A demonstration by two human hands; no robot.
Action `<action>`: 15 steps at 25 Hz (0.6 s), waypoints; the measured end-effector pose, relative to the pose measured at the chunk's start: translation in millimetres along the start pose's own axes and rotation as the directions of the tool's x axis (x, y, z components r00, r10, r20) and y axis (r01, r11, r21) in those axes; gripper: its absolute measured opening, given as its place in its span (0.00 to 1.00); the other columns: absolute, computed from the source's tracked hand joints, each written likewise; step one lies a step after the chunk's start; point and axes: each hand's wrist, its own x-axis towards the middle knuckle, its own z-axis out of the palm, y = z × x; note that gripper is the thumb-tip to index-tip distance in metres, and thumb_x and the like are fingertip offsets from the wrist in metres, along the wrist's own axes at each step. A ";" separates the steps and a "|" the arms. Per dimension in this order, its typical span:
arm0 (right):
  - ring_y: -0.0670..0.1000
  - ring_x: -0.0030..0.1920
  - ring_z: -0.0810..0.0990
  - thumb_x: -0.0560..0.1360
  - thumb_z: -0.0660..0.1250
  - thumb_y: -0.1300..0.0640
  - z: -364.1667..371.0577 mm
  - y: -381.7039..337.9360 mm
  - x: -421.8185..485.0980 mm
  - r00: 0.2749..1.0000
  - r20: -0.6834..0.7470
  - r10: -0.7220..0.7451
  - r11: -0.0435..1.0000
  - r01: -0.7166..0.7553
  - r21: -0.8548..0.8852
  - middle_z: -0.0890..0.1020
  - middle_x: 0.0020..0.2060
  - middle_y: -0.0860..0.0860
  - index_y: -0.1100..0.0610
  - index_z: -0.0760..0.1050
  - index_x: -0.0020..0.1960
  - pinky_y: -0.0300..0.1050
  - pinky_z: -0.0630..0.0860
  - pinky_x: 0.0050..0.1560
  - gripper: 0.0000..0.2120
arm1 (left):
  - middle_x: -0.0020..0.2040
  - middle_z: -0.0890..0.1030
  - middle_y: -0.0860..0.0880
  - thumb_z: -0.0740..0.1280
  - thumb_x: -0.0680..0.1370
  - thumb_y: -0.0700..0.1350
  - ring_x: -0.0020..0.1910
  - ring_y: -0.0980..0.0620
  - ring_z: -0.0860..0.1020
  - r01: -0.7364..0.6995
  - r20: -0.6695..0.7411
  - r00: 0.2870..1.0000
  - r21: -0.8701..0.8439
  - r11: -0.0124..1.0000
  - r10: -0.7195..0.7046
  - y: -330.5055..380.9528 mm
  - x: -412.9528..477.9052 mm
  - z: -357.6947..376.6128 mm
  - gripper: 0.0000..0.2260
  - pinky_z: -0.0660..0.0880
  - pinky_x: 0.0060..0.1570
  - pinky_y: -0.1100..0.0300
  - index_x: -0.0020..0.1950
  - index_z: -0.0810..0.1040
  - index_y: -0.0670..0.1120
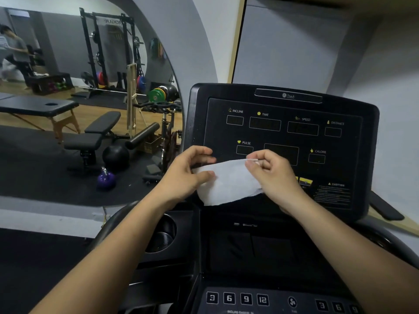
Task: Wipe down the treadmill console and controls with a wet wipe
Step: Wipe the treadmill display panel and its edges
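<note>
A white wet wipe [229, 184] is stretched between both hands just in front of the black treadmill console [285, 132]. My left hand [188, 171] pinches its left edge between thumb and fingers. My right hand [272, 175] pinches its upper right corner. The wipe hangs over the console's lower middle, hiding part of the panel under the PULSE window. The display windows are dark. A row of number buttons [238, 299] and a fan button [292, 302] runs along the bottom control strip.
A cup holder [163, 234] sits left of the console tray. A large arched mirror [90, 98] on the left wall reflects a weight bench, a rack, plates, a purple kettlebell and a person. Grey wall panels stand behind the console.
</note>
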 end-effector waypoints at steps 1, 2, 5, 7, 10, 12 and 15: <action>0.46 0.42 0.80 0.77 0.67 0.58 -2.2 -3.2 1.2 0.998 0.047 -0.046 0.998 0.048 -0.044 0.83 0.40 0.47 0.47 0.79 0.47 0.36 0.73 0.42 0.06 | 0.52 0.84 0.47 0.73 0.74 0.34 0.52 0.51 0.81 0.018 0.016 1.000 -0.003 1.000 -0.018 -1.0 0.0 2.3 0.18 0.77 0.54 0.57 0.61 0.76 0.47; 0.43 0.46 0.80 0.78 0.65 0.61 -3.6 -7.1 3.4 0.991 0.096 -0.092 0.991 0.100 -0.092 0.82 0.44 0.43 0.46 0.79 0.49 0.35 0.73 0.46 0.10 | 0.48 0.84 0.46 0.73 0.74 0.35 0.47 0.52 0.81 0.039 0.031 0.999 -0.002 0.999 -0.039 -1.6 -0.8 4.9 0.17 0.76 0.51 0.58 0.61 0.76 0.45; 0.40 0.51 0.78 0.78 0.63 0.63 -2.8 -19.5 12.7 0.965 0.189 -0.179 0.967 0.208 -0.146 0.80 0.48 0.36 0.41 0.78 0.55 0.36 0.73 0.51 0.17 | 0.39 0.80 0.41 0.73 0.75 0.40 0.38 0.50 0.76 0.074 0.081 0.994 0.040 0.996 -0.078 -2.4 -6.3 11.8 0.07 0.71 0.42 0.59 0.51 0.80 0.39; 0.40 0.43 0.77 0.77 0.65 0.61 0.0 -23.5 21.4 0.961 0.180 -0.211 0.956 0.241 -0.168 0.80 0.42 0.37 0.40 0.77 0.58 0.36 0.72 0.45 0.18 | 0.39 0.78 0.40 0.73 0.75 0.40 0.38 0.49 0.74 0.074 0.056 0.996 0.031 0.997 -0.076 -4.3 -9.0 11.8 0.07 0.70 0.41 0.56 0.44 0.79 0.37; 0.41 0.40 0.79 0.74 0.71 0.56 6.5 -24.7 33.4 0.975 0.052 -0.215 0.947 0.221 -0.232 0.81 0.38 0.44 0.43 0.76 0.57 0.37 0.74 0.41 0.14 | 0.37 0.77 0.40 0.73 0.75 0.39 0.36 0.49 0.73 0.058 -0.059 0.997 0.049 0.997 -0.055 -7.3 -7.9 2.7 0.08 0.70 0.40 0.55 0.41 0.77 0.38; 0.41 0.41 0.79 0.73 0.73 0.54 13.5 -25.6 41.1 0.965 0.011 -0.263 0.919 0.254 -0.301 0.81 0.37 0.43 0.48 0.79 0.54 0.34 0.75 0.41 0.11 | 0.37 0.80 0.38 0.74 0.74 0.40 0.35 0.50 0.75 0.069 -0.141 0.989 0.121 0.990 -0.052 -11.1 -5.4 -2.1 0.07 0.74 0.39 0.51 0.40 0.78 0.42; 0.45 0.42 0.79 0.73 0.72 0.53 24.1 -33.3 56.9 0.917 0.094 -0.389 0.816 0.390 -0.427 0.81 0.39 0.45 0.52 0.80 0.48 0.44 0.78 0.43 0.05 | 0.34 0.82 0.49 0.77 0.71 0.44 0.31 0.58 0.77 0.134 -0.305 0.951 0.273 0.953 -0.046 -18.9 -2.2 -1.6 0.08 0.76 0.34 0.60 0.38 0.78 0.49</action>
